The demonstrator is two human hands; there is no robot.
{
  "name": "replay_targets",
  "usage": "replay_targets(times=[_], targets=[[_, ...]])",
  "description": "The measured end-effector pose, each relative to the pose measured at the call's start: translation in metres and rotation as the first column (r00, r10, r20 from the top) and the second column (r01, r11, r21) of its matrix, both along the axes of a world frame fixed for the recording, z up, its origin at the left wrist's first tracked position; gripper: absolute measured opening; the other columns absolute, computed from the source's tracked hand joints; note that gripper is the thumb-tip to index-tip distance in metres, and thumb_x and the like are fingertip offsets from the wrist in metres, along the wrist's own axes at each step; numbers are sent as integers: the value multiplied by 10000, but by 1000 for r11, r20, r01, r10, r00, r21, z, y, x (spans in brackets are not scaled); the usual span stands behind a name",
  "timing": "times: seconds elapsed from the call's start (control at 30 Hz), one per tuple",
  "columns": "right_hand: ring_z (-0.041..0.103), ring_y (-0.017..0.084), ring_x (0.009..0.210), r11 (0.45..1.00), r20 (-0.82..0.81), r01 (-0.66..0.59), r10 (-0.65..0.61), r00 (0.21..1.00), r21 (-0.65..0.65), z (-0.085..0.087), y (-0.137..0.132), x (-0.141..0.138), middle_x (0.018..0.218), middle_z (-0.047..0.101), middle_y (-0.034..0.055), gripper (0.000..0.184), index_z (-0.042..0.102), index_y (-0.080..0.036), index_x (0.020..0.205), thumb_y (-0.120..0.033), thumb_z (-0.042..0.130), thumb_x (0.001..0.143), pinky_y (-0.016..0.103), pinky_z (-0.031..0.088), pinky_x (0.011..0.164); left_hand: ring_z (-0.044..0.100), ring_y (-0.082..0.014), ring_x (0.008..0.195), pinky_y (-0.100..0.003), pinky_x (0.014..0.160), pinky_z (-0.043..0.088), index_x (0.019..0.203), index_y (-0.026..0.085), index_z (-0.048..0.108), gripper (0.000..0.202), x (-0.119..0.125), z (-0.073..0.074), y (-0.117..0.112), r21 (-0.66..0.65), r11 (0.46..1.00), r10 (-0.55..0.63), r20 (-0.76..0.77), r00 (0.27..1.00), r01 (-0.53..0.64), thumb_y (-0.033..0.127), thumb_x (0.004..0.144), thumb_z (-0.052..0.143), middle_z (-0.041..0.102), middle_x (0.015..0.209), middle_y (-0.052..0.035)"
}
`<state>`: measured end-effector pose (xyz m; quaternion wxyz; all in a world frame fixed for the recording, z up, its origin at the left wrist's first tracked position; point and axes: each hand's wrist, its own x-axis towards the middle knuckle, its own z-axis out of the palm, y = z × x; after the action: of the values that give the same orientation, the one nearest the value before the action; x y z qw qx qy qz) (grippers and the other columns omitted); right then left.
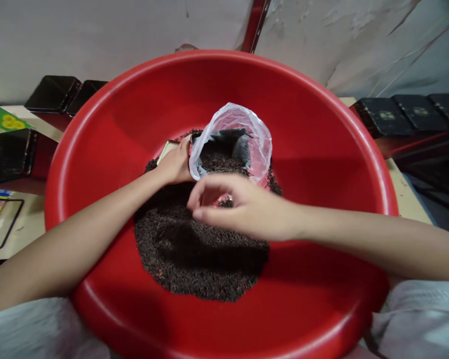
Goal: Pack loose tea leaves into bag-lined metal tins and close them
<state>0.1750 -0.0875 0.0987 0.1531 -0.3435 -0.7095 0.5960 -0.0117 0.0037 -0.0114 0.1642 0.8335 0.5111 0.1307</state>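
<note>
My left hand (175,162) grips the left side of a dark tin (241,149) lined with a clear plastic bag (260,144). The bag's mouth flares out toward me, and dark loose tea leaves (220,160) lie inside. Just in front of the mouth, my right hand (243,207) hovers slightly blurred, its fingers curled in toward the thumb; whatever it may hold is hidden. A pile of the same dark leaves (209,279) spreads under both hands in a big red basin (314,139). A pale-rimmed piece (167,148) shows behind my left hand.
Several dark tins stand on both sides of the basin, among them a left tin (9,152) and a right tin (383,117). A green box (5,117) lies at far left. Behind the basin rises a pale, cracked wall (115,35).
</note>
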Motion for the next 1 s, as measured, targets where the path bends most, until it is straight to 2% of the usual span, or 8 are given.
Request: replay_targets(times=[0.1, 0.17, 0.23, 0.37, 0.5, 0.77, 0.9, 1.0], targets=[[598, 265, 1107, 978, 294, -209, 200, 935, -1, -49, -14, -12, 1203, 632, 151, 446, 619, -105, 1157, -410, 605, 832, 423, 466, 995, 521, -388, 1215, -478, 1019, 441, 1428, 84, 271, 937, 2, 5, -1, -19, 999, 46, -26, 999, -46, 382, 631, 662, 412, 1447, -245], [367, 423, 1362, 977, 584, -212, 156, 797, 28, -91, -15, -14, 1477, 362, 282, 806, 401, -26, 1422, -535, 594, 827, 565, 338, 1092, 511, -385, 1228, -479, 1044, 423, 1427, 81, 268, 965, 2, 9, -2, -32, 999, 21, -28, 999, -22, 369, 607, 687, 394, 1463, -244], [153, 439, 1453, 973, 732, -222, 105, 673, 65, -131, -11, -8, 1561, 184, 269, 897, 236, -9, 1503, -590, 495, 871, 611, 164, 1158, 497, -383, 1248, -474, 1052, 418, 1433, 89, 254, 991, 2, 12, -3, -51, 999, 6, -25, 1000, -7, 373, 597, 705, 371, 1481, -238], [169, 347, 1474, 897, 658, -328, 57, 751, 296, -180, 11, 17, 1575, 183, 229, 854, 255, -1, 1494, -541, 507, 881, 469, 131, 1210, 496, -390, 1252, -465, 1049, 422, 1440, 51, 209, 1053, 5, 14, -5, -81, 997, 6, -28, 1000, -8, 396, 590, 725, 375, 1469, -259], [170, 271, 1485, 884, 559, -339, 111, 822, 322, -193, 30, 11, 1582, 177, 199, 819, 239, -11, 1497, -517, 472, 897, 392, 163, 1214, 530, -396, 1211, -456, 1011, 448, 1433, 52, 208, 1070, 8, 13, -6, -80, 997, 7, -22, 1000, -9, 418, 581, 743, 387, 1454, -261], [259, 259, 1455, 923, 189, -266, 219, 957, 278, -182, 29, -91, 1549, 296, 191, 898, 297, -19, 1470, -596, 553, 832, 361, 186, 1207, 522, -392, 1224, -423, 1026, 435, 1419, 21, 203, 1072, 8, 14, -7, -57, 998, -1, -45, 999, -1, 409, 580, 746, 382, 1448, -282], [386, 263, 1387, 965, -15, -261, 261, 965, -7, -178, 26, -89, 1488, 421, 152, 901, 413, -76, 1416, -569, 690, 715, 382, 272, 1178, 547, -388, 1199, -441, 1000, 454, 1419, 49, 202, 1048, 7, 11, -6, -39, 999, -2, -35, 999, 1, 390, 585, 739, 397, 1442, -274], [516, 274, 1272, 914, -31, -261, 265, 964, -310, -179, 21, -76, 1385, 542, 132, 928, 475, -97, 1361, -482, 797, 580, 388, 372, 1118, 561, -395, 1180, -452, 981, 467, 1416, 37, 196, 1057, 7, 9, -6, -33, 999, 4, -31, 1000, -5, 382, 578, 739, 409, 1426, -284]])
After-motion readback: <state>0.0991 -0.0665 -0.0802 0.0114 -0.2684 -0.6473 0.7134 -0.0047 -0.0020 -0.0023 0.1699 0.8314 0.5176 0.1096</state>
